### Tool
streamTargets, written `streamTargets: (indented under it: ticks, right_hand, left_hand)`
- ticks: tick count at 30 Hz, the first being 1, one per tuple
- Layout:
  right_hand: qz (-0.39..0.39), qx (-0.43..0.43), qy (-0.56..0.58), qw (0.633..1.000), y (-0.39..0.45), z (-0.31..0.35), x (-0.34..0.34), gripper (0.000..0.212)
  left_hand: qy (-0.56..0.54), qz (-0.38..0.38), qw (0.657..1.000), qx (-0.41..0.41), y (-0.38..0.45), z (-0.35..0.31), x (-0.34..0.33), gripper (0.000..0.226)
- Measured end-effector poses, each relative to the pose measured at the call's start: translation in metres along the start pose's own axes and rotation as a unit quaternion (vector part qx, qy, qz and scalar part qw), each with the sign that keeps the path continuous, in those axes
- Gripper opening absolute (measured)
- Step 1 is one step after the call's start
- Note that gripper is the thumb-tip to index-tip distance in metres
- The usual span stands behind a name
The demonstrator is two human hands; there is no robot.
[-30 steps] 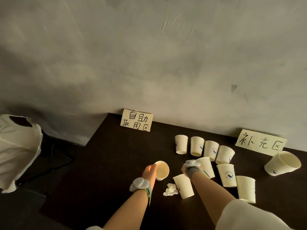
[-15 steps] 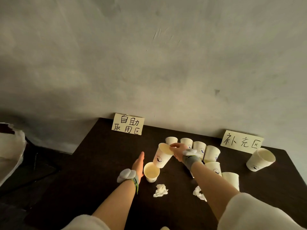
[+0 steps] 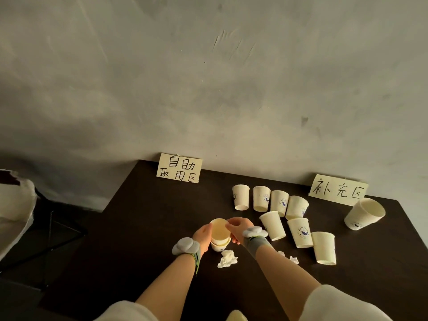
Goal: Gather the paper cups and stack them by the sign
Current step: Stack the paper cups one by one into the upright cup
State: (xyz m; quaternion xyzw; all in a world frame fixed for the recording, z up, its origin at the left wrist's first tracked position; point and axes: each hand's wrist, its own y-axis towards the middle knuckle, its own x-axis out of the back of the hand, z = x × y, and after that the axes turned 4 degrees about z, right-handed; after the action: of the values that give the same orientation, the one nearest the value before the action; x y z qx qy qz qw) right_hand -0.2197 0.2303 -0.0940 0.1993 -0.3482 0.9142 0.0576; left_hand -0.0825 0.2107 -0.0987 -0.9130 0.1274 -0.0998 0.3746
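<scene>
Writing: we read 自助取用区 on the left sign [image 3: 179, 167] and 补充区 on the right sign [image 3: 338, 189]. Both lean on the wall, far past our grip.
Cup marks: each cup has a small round blue logo; the words are too small for us to read.
Left grip: our left hand [image 3: 203, 236] curls round the left side of the two-cup stack [image 3: 220, 237], fingers closed on it.
Right grip: our right hand [image 3: 237, 229] pinches the rim of the top cup, fingers closed on it.
Stack: the top cup sits in the bottom one, mouths up, on the dark worktop [image 3: 143, 228].
Other cups: seven cups [image 3: 273, 225] stand mouth down to the right of our grip; one open cup [image 3: 364, 215] lies tilted further right, under the right sign.
Paper: a crumpled tissue [image 3: 227, 258] lies just near side of the grip; another scrap [image 3: 293, 259] peeks out beside our right arm.
Change: half a second ago our right hand held the cup tilted in the air and our left hand was flat beside the other cup. Now the cup is in the other one and both hands hold the stack.
</scene>
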Motion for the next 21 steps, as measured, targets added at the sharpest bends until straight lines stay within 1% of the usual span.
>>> streamTargets:
  ticks: [5, 8, 9, 11, 13, 15, 17, 19, 21]
  right_hand:
    - [-0.001, -0.042, 0.028, 0.999, -0.003, -0.024, -0.008, 0.028]
    - [0.012, -0.048, 0.048, 0.998, -0.005, -0.026, -0.004, 0.028]
    - [0.02, -0.048, 0.037, 0.998, -0.007, -0.024, 0.001, 0.028]
    - [0.009, -0.045, 0.002, 0.999, -0.001, -0.023, 0.017, 0.034]
    - [-0.048, -0.04, -0.025, 0.998, 0.005, -0.022, 0.044, 0.042]
    - [-0.124, -0.042, -0.081, 0.988, 0.01, -0.021, 0.081, 0.041]
    - [-0.155, -0.051, -0.124, 0.979, 0.012, -0.019, 0.111, 0.042]
    - [-0.126, -0.067, -0.177, 0.974, 0.013, -0.016, 0.132, 0.046]
    - [-0.066, -0.07, -0.268, 0.959, 0.016, -0.012, 0.142, 0.049]
  left_hand:
    - [-0.02, 0.027, 0.999, 0.025, 0.009, 0.011, -0.002, 0.042]
    - [-0.025, 0.015, 0.999, 0.02, 0.013, 0.012, -0.006, 0.041]
    - [-0.017, 0.004, 1.0, 0.012, 0.014, 0.011, -0.008, 0.04]
    - [0.002, -0.017, 1.0, -0.01, 0.019, 0.007, -0.012, 0.04]
    - [0.019, -0.029, 0.999, -0.027, 0.026, 0.001, -0.015, 0.04]
    - [0.048, -0.032, 0.998, -0.034, 0.035, -0.004, -0.021, 0.038]
    - [0.057, -0.039, 0.997, -0.04, 0.041, -0.007, -0.024, 0.038]
    - [0.061, -0.042, 0.997, -0.038, 0.048, -0.009, -0.03, 0.037]
    - [0.072, -0.039, 0.996, -0.03, 0.052, -0.012, -0.036, 0.038]
